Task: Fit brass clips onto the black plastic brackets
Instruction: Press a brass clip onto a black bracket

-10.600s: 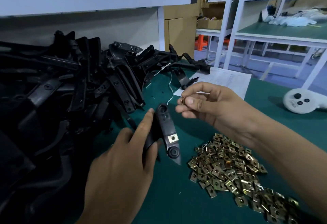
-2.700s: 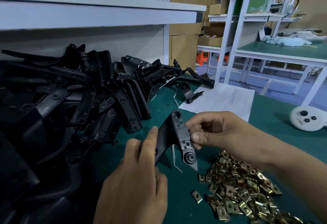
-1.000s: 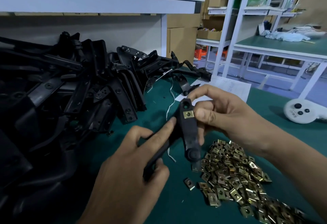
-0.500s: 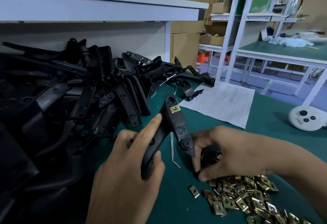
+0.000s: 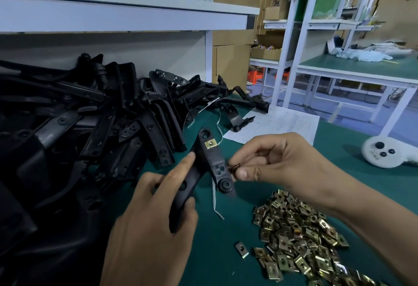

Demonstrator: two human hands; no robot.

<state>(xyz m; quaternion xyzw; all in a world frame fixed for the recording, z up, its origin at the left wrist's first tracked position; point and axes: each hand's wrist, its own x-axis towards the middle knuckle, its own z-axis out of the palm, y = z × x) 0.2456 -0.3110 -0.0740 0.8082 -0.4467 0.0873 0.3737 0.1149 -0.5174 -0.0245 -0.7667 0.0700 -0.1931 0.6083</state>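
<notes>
since half a second ago: right hand [image 5: 278, 163] has come up off the clip pile [image 5: 300, 242] and now sits beside the bracket [image 5: 210, 163], a clip [image 5: 235, 168] pinched between thumb and forefinger. bracket itself is little changed in pose.

item: left hand [image 5: 149, 236], fingers wrapped round the bracket's lower arm, forefinger laid straight along its left edge, thumb against the underside.

item: bracket, black plastic, held above the mat [image 5: 226, 247], upper end pointing away and to the left, round boss at its lower right end.

item: fitted clip [image 5: 210, 143], brass, seated near the bracket's upper end, just below the top hole.

item: clip in right hand, held at the bracket's right edge, level with the recess of small square holes above the boss; whether it touches the plastic cannot be told.

item: clip pile, loose on the mat to the lower right, below the right wrist.

item: stray clip [image 5: 241, 249], alone on the mat, just left of the pile.

item: bracket heap [image 5: 90, 132], black, filling the left side of the bench against the back wall.

item: paper sheet [image 5: 276, 125], printed, flat on the mat behind the right hand, one bracket resting on its left edge.

item: white controller [image 5: 386, 153], three dark buttons, on the mat at far right.

item: thin white strip [image 5: 214, 202], lying on the mat under the held bracket.
</notes>
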